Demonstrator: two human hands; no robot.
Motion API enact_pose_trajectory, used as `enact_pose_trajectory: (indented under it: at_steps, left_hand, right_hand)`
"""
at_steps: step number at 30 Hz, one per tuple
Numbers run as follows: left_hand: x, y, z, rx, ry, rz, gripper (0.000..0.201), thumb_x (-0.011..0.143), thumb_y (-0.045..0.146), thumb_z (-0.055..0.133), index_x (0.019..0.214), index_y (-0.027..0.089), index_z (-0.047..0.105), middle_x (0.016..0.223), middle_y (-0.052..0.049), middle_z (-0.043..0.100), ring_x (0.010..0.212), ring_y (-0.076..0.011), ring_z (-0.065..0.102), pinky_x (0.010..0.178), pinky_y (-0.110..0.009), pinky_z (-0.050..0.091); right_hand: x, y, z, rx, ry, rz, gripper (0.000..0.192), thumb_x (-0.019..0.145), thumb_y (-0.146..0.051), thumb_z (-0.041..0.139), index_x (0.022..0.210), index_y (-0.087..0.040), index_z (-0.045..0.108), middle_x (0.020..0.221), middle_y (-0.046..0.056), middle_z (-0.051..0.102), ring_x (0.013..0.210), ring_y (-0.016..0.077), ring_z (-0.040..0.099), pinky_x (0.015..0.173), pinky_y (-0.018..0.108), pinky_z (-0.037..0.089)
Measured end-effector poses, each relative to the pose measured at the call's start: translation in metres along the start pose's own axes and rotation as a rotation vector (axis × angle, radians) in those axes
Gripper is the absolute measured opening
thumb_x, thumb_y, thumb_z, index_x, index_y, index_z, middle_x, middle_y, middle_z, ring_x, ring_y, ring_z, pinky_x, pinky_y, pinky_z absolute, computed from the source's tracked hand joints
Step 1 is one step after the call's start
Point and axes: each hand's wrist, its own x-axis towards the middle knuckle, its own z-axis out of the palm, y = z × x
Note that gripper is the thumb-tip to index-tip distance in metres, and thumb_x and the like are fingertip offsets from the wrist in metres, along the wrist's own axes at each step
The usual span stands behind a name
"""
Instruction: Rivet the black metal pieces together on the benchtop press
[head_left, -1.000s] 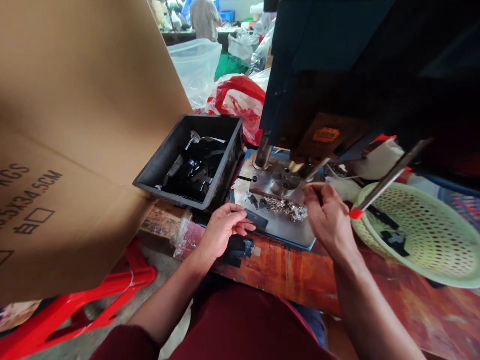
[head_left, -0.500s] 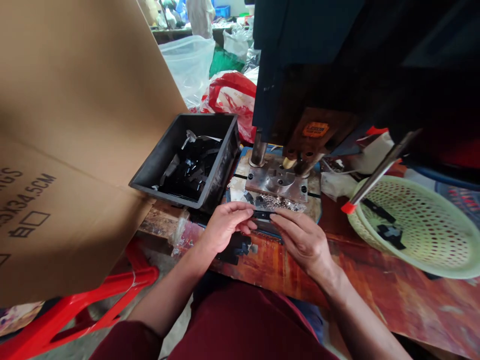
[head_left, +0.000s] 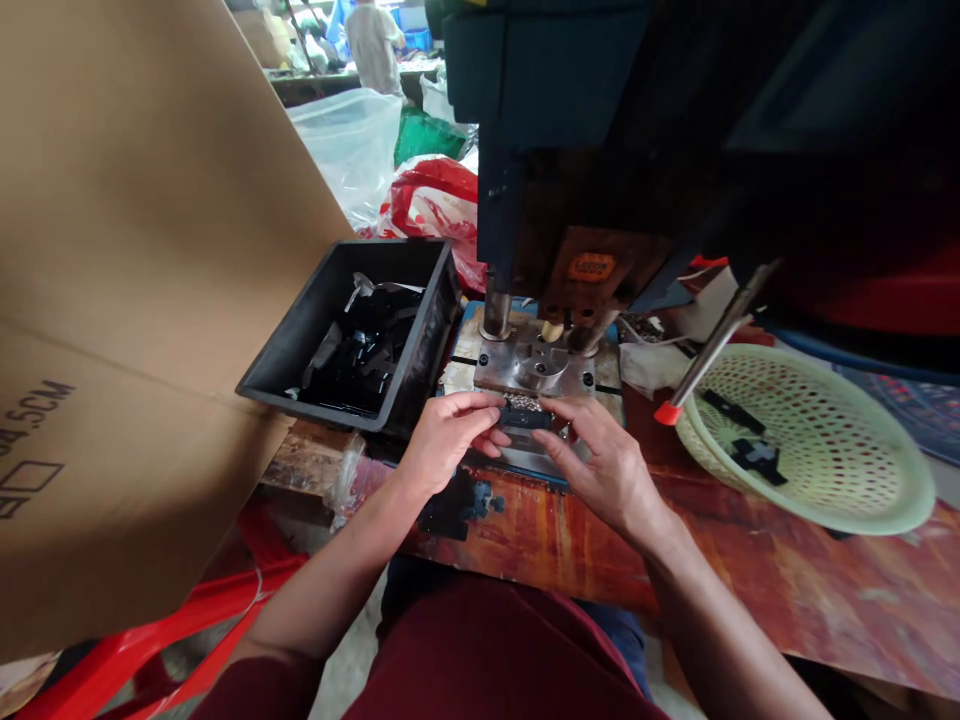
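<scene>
Black strip (head_left: 523,415) pinched at each end between left hand (head_left: 448,440) and right hand (head_left: 600,462), fingers closed on it, just in front of press base (head_left: 534,368). Orange label (head_left: 590,267) on press (head_left: 600,150) above, too small to read. "5CM" printed on cardboard box (head_left: 150,300) at left. Black bin (head_left: 352,335) of dark parts beside; green basket (head_left: 806,440) at right, red-tipped lever (head_left: 709,350) across its rim.

The small part (head_left: 523,414) looks like matt black plastic, as does the bin (head_left: 420,345); the die block (head_left: 534,368) is bare grey metal with a dull sheen; the basket (head_left: 862,490) is pale green perforated plastic; the bench top (head_left: 750,590) is glossy, worn reddish wood; the box (head_left: 150,250) is matt brown cardboard
</scene>
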Motion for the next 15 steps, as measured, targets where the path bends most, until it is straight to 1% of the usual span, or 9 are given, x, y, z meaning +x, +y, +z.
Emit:
enact_pose_trajectory:
  at_steps: [6, 11, 15]
  left_hand:
    - [0.0035, 0.0011, 0.0026, -0.014, -0.008, -0.033, 0.021, 0.081, 0.015, 0.076, 0.1, 0.005, 0.078, 0.069, -0.01, 0.076, 0.058, -0.0161, 0.073, 0.053, -0.022, 0.058]
    - [0.0053, 0.0001, 0.0028, -0.016, -0.011, -0.057, 0.018, 0.084, 0.012, 0.072, 0.1, 0.004, 0.078, 0.069, -0.01, 0.076, 0.057, -0.0151, 0.072, 0.053, -0.021, 0.058]
    - [0.0095, 0.0029, 0.0062, -0.019, -0.017, -0.043, 0.016, 0.086, 0.009, 0.07, 0.099, 0.004, 0.077, 0.069, -0.009, 0.075, 0.058, -0.015, 0.073, 0.052, -0.021, 0.058]
  right_hand:
    - [0.0004, 0.0073, 0.0028, 0.023, 0.009, -0.01, 0.025, 0.103, -0.026, 0.063, 0.126, -0.02, 0.069, 0.111, 0.01, 0.075, 0.102, 0.023, 0.072, 0.088, 0.041, 0.063]
    - [0.0, 0.0075, 0.0034, 0.015, 0.005, 0.001, 0.025, 0.102, -0.025, 0.063, 0.126, -0.019, 0.069, 0.111, 0.011, 0.074, 0.102, 0.0223, 0.073, 0.09, 0.04, 0.063]
    - [0.0032, 0.007, 0.0011, -0.004, 0.008, 0.005, 0.025, 0.103, -0.025, 0.062, 0.127, -0.018, 0.068, 0.113, 0.012, 0.071, 0.102, 0.0215, 0.072, 0.091, 0.038, 0.063]
